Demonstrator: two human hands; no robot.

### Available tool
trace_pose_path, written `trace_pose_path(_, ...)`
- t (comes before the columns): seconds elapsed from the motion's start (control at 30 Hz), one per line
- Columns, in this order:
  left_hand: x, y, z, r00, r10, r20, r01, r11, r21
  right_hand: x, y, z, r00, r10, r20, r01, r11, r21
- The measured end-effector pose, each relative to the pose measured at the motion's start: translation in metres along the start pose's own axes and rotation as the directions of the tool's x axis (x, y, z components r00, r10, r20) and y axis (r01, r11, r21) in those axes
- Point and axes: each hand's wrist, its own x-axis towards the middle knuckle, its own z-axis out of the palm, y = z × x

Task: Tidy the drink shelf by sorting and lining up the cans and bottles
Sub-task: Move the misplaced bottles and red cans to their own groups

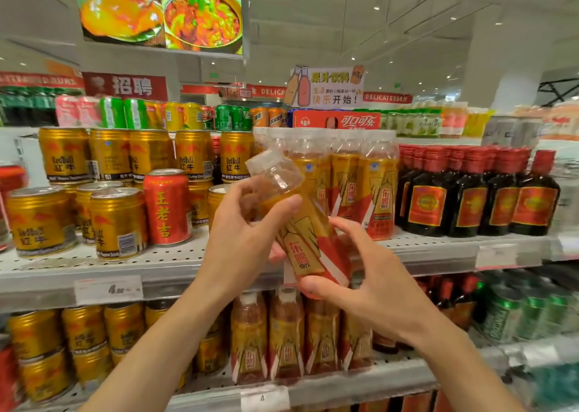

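Note:
A gold-and-red labelled drink bottle (300,233) with a clear cap is tilted to the left in front of the white shelf (188,261). My left hand (247,233) grips its upper body. My right hand (363,274) cups its base from the right and below. Behind it a row of matching bottles (360,180) stands upright on the shelf. Gold Red Bull cans (116,220) fill the shelf's left part, with one red can (167,205) standing among them. Dark bottles with red caps (476,192) stand in rows to the right.
The lower shelf (329,383) carries more gold cans (84,339), matching gold-and-red bottles (282,336) and green cans (520,314). A price tag (108,289) hangs on the shelf edge. Mixed cans and a red Coca-Cola box (336,120) sit on top, under a juice sign (326,87).

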Motion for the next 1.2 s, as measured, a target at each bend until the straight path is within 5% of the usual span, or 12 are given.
trace_pose_path(0.27,0.035,0.009,0.052,0.998,0.033,0.061,-0.046,0.973,0.224,0.024,0.042,-0.020,0.980,0.052,-0.193,-0.057,0.998,-0.020)
trace_pose_path(0.53,0.030,-0.047,0.046,0.988,0.144,-0.060,-0.085,0.821,0.565,0.031,0.051,0.004,0.900,0.201,-0.387,-0.219,0.976,-0.003)
trace_pose_path(0.93,0.027,-0.070,0.052,0.990,0.140,0.014,-0.123,0.809,0.574,0.034,0.052,0.015,0.838,0.119,-0.533,-0.229,0.962,-0.147)
trace_pose_path(1.2,0.017,-0.062,0.044,0.992,0.106,0.070,-0.127,0.839,0.530,0.019,0.056,-0.003,0.882,0.202,-0.425,-0.217,0.976,0.014)
